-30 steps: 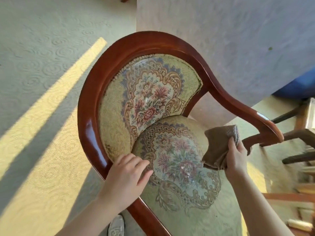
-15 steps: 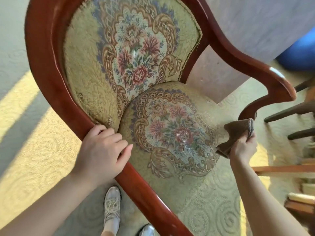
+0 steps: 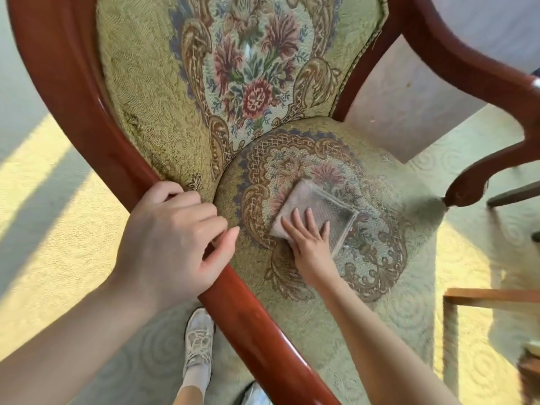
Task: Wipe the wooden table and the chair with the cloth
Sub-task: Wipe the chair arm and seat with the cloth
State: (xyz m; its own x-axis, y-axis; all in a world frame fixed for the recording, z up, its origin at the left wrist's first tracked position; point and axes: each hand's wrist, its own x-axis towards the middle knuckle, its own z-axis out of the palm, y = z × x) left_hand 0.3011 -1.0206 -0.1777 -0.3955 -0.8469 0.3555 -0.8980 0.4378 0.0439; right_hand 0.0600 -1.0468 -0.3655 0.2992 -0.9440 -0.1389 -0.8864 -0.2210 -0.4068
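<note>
The chair [image 3: 96,135] has a curved red-brown wooden frame and green floral upholstery; it fills most of the view. My left hand [image 3: 172,238] grips the wooden left arm rail. The brown cloth [image 3: 318,213] lies flat in the middle of the seat cushion, blurred by motion. My right hand [image 3: 309,238] presses down on the cloth's near edge with fingers spread flat. The wooden table is not in view.
Patterned pale carpet with sunlit stripes lies at the left. My white shoe [image 3: 198,349] stands under the left rail. A pale wall panel [image 3: 409,106] is behind the chair. Wooden furniture legs [image 3: 479,299] stand at the right.
My right hand brought the cloth from beside the right armrest down onto the middle of the seat and flattened it. The camera moved closer; my left hand stayed on the rail.
</note>
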